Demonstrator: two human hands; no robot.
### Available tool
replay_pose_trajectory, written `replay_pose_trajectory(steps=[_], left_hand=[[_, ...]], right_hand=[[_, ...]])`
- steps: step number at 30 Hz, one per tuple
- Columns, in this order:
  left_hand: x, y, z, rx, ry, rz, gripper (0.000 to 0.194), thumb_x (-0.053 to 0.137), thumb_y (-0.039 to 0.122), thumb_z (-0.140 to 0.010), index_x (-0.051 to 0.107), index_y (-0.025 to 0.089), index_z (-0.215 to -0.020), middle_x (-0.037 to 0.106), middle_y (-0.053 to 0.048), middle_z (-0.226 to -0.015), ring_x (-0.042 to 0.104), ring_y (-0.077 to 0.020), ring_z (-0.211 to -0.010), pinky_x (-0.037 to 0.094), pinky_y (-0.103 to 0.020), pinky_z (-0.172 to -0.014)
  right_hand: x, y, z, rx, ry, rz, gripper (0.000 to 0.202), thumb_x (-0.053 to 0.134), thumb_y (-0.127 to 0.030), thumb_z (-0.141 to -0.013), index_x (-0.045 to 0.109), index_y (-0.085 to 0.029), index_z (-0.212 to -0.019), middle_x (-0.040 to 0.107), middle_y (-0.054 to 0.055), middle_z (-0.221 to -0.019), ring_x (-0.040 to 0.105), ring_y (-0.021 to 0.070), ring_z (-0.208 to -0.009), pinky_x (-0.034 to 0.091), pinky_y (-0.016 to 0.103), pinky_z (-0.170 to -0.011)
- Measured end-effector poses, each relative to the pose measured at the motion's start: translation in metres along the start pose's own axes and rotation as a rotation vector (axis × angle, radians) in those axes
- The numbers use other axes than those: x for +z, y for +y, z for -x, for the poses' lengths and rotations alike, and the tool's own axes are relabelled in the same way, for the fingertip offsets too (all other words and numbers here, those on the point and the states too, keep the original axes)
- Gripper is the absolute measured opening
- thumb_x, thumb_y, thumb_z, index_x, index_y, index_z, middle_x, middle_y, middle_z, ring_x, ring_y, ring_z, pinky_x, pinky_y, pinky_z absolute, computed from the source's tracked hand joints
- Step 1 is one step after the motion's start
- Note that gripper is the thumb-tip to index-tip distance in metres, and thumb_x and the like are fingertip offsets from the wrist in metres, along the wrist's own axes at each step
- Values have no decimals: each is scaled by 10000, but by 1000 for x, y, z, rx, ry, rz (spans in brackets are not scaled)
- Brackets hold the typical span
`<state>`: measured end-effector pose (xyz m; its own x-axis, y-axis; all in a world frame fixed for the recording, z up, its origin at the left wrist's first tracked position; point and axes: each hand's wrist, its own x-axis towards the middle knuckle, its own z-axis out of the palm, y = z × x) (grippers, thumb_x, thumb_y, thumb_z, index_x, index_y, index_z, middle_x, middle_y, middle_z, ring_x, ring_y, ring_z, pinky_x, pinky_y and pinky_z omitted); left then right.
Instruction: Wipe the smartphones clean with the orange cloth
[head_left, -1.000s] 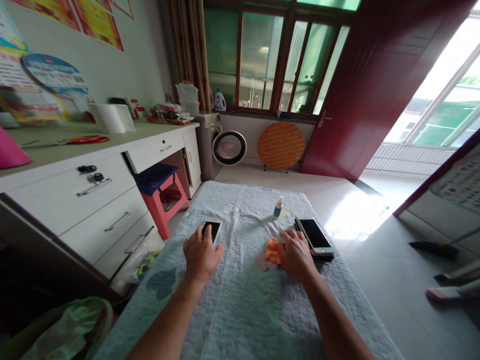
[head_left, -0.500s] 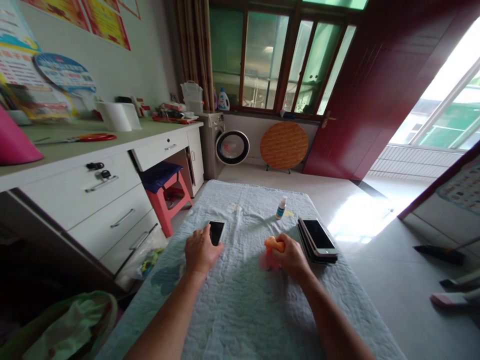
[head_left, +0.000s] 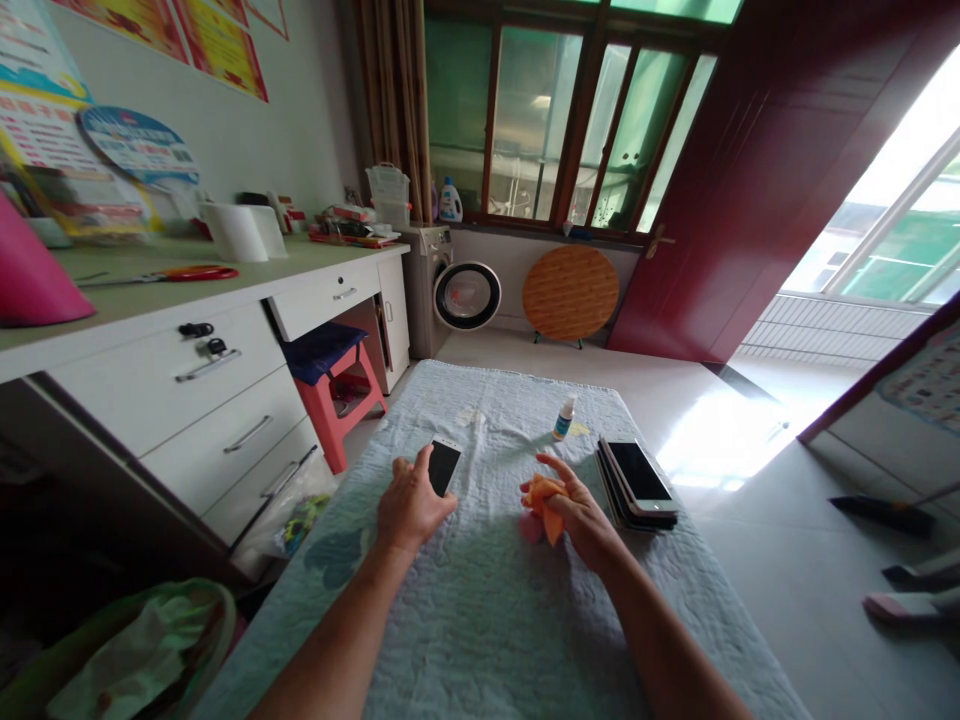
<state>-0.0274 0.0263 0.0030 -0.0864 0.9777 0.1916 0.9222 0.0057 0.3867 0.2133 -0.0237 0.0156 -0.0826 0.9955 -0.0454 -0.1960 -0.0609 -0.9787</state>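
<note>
My left hand (head_left: 412,502) grips a white-edged phone (head_left: 445,465) by its sides, its dark screen facing up, low over the quilted cloth (head_left: 487,600). In my right hand (head_left: 581,512) is a crumpled orange cloth (head_left: 549,500), held against the palm with the index finger stretched out. Beneath the orange cloth a pink patch (head_left: 530,526) shows on the quilt. Just right of my right hand lies a stack of phones (head_left: 639,478), the top one white-framed with a dark screen. A small spray bottle (head_left: 564,418) stands upright beyond my right hand.
At the left a desk (head_left: 300,262) holds a paper roll (head_left: 238,232) and red-handled scissors (head_left: 196,272). A red stool (head_left: 334,395) stands under it. Beyond the quilt are a washing machine (head_left: 427,290) with its door open and a round wooden board (head_left: 570,293).
My left hand has shifted slightly right, and the phone in it is tilted more. The fingers of my right hand have spread, showing more of the orange cloth.
</note>
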Motion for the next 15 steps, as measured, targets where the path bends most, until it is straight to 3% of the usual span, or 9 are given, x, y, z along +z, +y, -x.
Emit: replay_pose_trajectory(steps=[3, 8, 15], left_hand=[[-1, 10, 7, 68, -22, 84, 715, 659, 287, -711, 389, 219, -1369, 490, -89, -1092, 610, -235, -910, 493, -300, -741], [0, 27, 23, 186, -116, 225, 707, 680, 255, -701, 409, 214, -1353, 499, -82, -1108, 603, -215, -935, 487, -287, -811], [8, 34, 33, 242, -217, 209, 712, 671, 268, -704, 405, 231, -1363, 479, -77, -1153, 605, -216, -994, 478, -269, -835]], right_hand=[[2, 2, -1, 16, 74, 74, 461, 650, -303, -687, 427, -216, -1081, 639, -21, -738, 578, 136, -576, 456, 253, -540], [2, 1, -2, 52, 119, 218, 321, 692, -369, -672, 456, -199, -810, 565, -45, -611, 518, 103, -500, 385, 200, -461], [4, 0, -1, 90, 117, 229, 395, 683, -526, -706, 575, -158, -798, 578, -14, -624, 515, 103, -497, 378, 200, -431]])
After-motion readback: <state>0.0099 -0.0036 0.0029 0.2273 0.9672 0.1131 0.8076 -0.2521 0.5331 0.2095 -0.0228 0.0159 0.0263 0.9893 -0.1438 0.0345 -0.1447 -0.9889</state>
